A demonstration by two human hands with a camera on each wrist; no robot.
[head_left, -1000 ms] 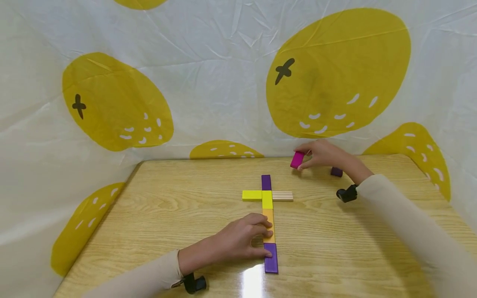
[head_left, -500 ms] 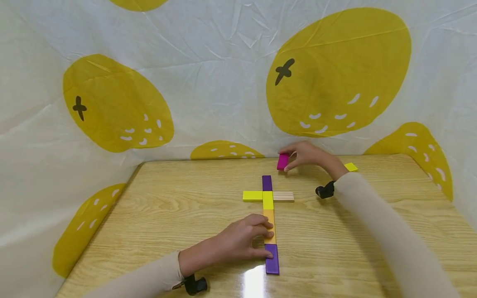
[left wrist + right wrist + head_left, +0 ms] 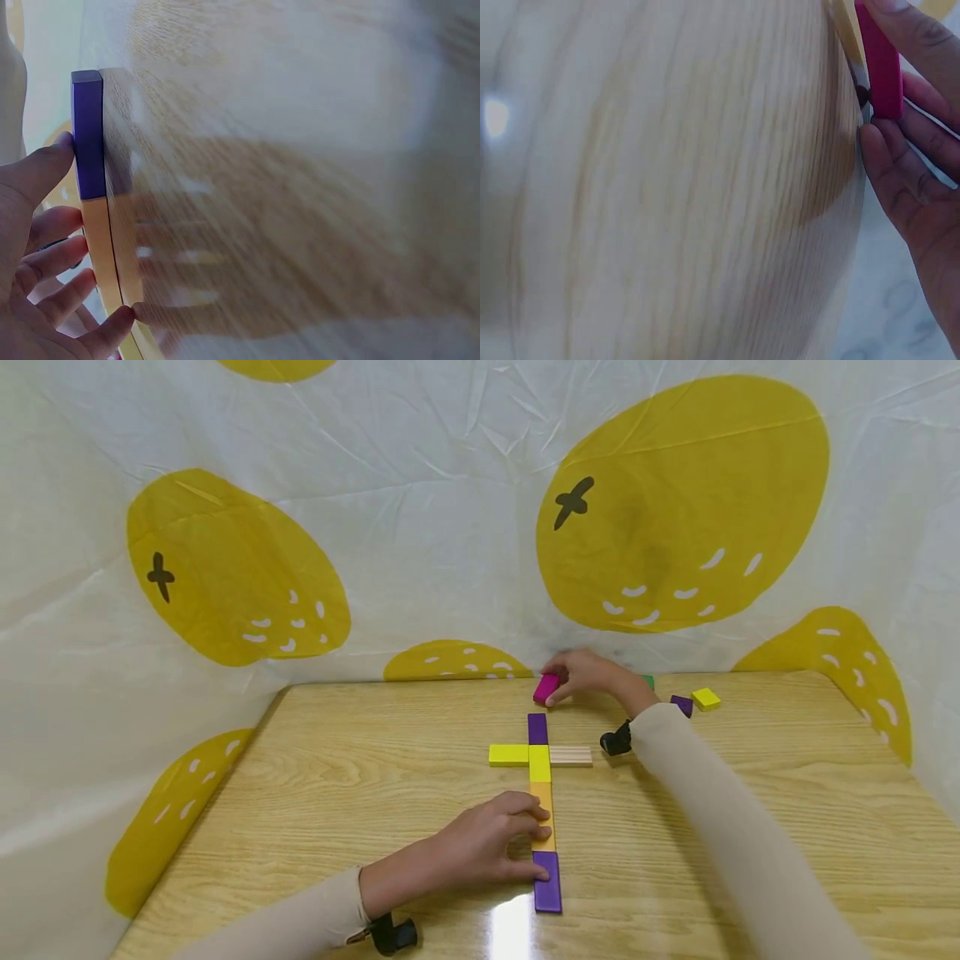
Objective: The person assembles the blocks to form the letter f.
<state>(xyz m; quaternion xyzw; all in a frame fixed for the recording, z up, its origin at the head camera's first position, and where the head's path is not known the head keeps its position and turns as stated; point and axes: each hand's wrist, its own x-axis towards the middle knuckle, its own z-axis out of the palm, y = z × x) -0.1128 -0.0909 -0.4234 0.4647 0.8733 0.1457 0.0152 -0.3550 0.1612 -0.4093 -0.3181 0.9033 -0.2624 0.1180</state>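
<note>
My right hand pinches a magenta block between thumb and fingers, just beyond the far end of a cross of flat blocks. At that end lies a small purple block. Below it, a yellow block has another yellow block on its left and a grooved natural-wood block on its right. An orange section and a longer purple block continue towards me. My left hand rests its fingertips on the orange section and its thumb on the near purple block.
A yellow square block and a purple block lie at the back right of the wooden table. A green block shows partly behind my right wrist. A patterned curtain hangs at the table's back edge.
My right hand has carried the magenta block leftward along the back of the table to beyond the cross's far end. The loose blocks have come into view behind it. My left hand stays put.
</note>
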